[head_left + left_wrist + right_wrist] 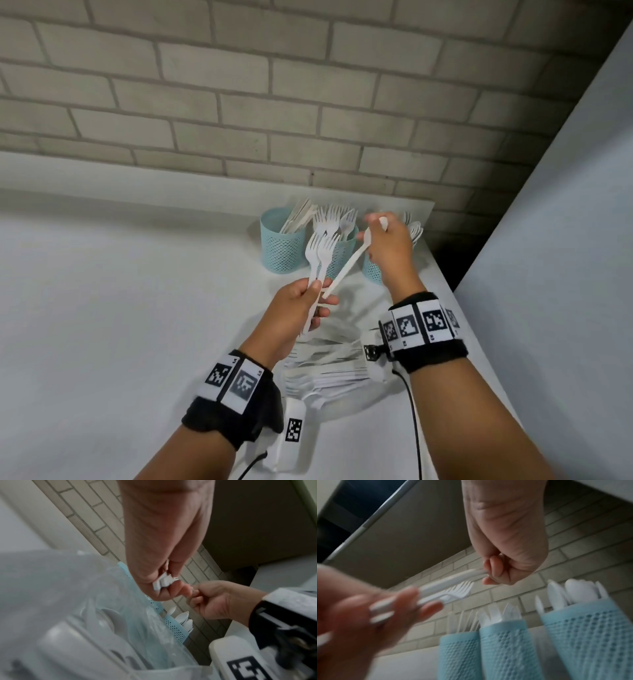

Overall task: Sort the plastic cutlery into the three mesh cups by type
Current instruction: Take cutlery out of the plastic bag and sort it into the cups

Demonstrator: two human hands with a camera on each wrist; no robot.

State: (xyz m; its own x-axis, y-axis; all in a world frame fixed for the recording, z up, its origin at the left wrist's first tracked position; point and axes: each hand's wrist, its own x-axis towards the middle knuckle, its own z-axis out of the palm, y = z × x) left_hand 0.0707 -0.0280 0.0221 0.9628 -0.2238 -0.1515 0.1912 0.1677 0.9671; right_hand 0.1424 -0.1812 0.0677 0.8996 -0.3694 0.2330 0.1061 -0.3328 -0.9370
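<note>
My left hand (pixel 317 296) grips two white forks (pixel 322 245) by their handles, tines up, in front of the cups. My right hand (pixel 376 233) pinches one end of a long white utensil (pixel 346 267); its other end reaches my left fingers, and I cannot tell its type. Three teal mesh cups stand by the wall: the left cup (pixel 282 248) holds knives, the middle cup (pixel 340 251) forks, the right cup (pixel 371 270) spoons, partly behind my right hand. The right wrist view shows the utensil (pixel 453 580), forks (pixel 458 592) and right cup (pixel 590 635).
A clear bag of loose white cutlery (pixel 329 363) lies on the white table (pixel 120 308) under my forearms. The brick wall (pixel 274 102) stands just behind the cups. The table's right edge (pixel 455 301) runs close beside my right wrist, next to a grey panel (pixel 565 240).
</note>
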